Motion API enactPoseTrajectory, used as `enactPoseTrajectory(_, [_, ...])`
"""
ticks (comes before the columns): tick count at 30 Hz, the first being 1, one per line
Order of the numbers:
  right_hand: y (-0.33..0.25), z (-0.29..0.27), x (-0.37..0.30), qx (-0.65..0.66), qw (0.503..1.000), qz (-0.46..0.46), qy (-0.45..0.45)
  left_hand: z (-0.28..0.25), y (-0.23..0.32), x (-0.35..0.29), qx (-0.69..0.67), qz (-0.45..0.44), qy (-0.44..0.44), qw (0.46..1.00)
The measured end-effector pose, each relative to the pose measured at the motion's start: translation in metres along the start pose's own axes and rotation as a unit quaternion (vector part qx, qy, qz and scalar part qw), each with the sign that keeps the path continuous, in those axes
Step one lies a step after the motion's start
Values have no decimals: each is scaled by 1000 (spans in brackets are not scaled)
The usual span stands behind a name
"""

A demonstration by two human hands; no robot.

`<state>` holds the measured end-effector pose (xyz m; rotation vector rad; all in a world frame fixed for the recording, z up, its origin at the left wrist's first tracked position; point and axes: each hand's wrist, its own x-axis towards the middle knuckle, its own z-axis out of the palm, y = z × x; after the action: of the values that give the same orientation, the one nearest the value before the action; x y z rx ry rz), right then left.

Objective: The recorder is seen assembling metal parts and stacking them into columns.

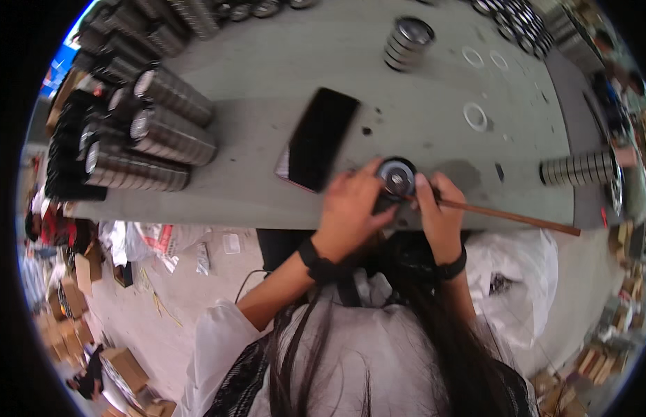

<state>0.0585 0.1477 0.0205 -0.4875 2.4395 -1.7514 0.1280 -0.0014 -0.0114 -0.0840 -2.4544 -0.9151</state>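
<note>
At the table's near edge, my left hand (351, 205) grips the side of a round metal part (396, 178) with a dark rim and a pale ring on top. My right hand (440, 208) is closed round a thin brown stick (510, 212), whose long end points out to the right. The stick's other end meets the near right side of the round part; its tip is hidden by my fingers. Just left of my hands lies a black phone (323, 135), flat on the table.
Stacks of round metal parts (174, 132) crowd the left side. A short stack (408, 43) stands farther back, and another stack (576, 169) is at the right edge. White rings (475, 117) lie at the right on the grey table (253, 76). A white bag (524, 271) sits below.
</note>
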Motion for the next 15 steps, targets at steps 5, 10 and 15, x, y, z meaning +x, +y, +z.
enactPoseTrajectory(5, [7, -9, -11, 39, 998, 37, 12, 9, 8, 3, -29, 0, 7, 1000])
enactPoseTrajectory(10, [1, -2, -11, 48, 997, 51, -23, 5, 8, -3, -11, -2, 2, 1000])
enactPoseTrajectory(15, [2, 2, -9, -13, 1000, 5, -19, 7, 8, -6, 29, 6, 1, 1000])
